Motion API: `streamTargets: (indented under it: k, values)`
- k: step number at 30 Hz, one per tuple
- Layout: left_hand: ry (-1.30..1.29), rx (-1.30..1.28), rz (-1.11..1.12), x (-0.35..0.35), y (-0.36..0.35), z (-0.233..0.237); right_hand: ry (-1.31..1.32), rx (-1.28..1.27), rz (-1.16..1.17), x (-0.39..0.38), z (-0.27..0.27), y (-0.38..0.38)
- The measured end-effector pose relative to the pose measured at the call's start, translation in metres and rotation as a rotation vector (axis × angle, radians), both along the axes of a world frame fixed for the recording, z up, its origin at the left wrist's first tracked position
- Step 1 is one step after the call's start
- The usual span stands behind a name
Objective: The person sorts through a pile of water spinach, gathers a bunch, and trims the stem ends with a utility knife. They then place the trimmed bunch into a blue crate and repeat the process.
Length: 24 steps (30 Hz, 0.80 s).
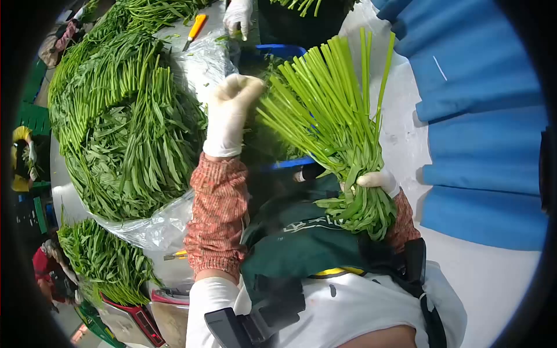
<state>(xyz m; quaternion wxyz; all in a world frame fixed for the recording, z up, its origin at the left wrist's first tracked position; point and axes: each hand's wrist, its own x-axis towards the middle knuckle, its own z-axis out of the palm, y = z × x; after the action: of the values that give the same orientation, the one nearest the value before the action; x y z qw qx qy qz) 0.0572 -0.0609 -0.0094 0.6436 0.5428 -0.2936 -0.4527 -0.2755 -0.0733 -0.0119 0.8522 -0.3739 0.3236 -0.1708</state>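
Observation:
My right hand [380,181], in a white glove, grips a large bunch of water spinach [342,110] around its leafy lower part. The cut stems fan upward and the leaves hang below the hand, in front of my dark green apron. My left hand [235,95], also white-gloved, is closed with curled fingers beside the stem ends, apart from them. Whatever it may hold is hidden. Below it and to its right lies a blue crate [290,164] with loose greens, partly covered by the bunch.
A big heap of leafy greens [130,133] lies on plastic film at the left, with a smaller pile [107,261] nearer. A yellow utility knife [198,26] rests by a co-worker's gloved hand [238,16]. Red-edged scales [139,319] stand lower left; blue cloth [476,116] hangs right.

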Motion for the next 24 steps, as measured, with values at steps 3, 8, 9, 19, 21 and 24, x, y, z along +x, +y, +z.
streamTargets:
  k: [3, 8, 9, 19, 21, 24]
  values:
    - [-0.146, -0.126, 0.164, 0.019, -0.002, -0.012, -0.084, 0.063, -0.016, -0.011, -0.007, 0.007]
    - [-0.471, -0.107, 0.018, 0.030, 0.001, -0.011, -0.303, 0.233, -0.040, -0.009, -0.017, 0.018]
    - [-0.527, -0.200, 0.008, 0.021, 0.000, -0.001, -0.288, 0.215, -0.042, -0.007, -0.014, 0.019]
    - [0.146, -0.120, -0.518, -0.003, -0.010, -0.005, -0.257, 0.228, 0.064, -0.006, -0.017, 0.008]
    - [0.184, -0.143, -0.459, -0.005, -0.012, -0.010, -0.253, 0.232, 0.052, -0.002, -0.011, 0.007]
    - [0.266, -0.134, -0.398, -0.005, -0.008, -0.012, -0.199, 0.224, 0.010, 0.002, -0.007, 0.008]
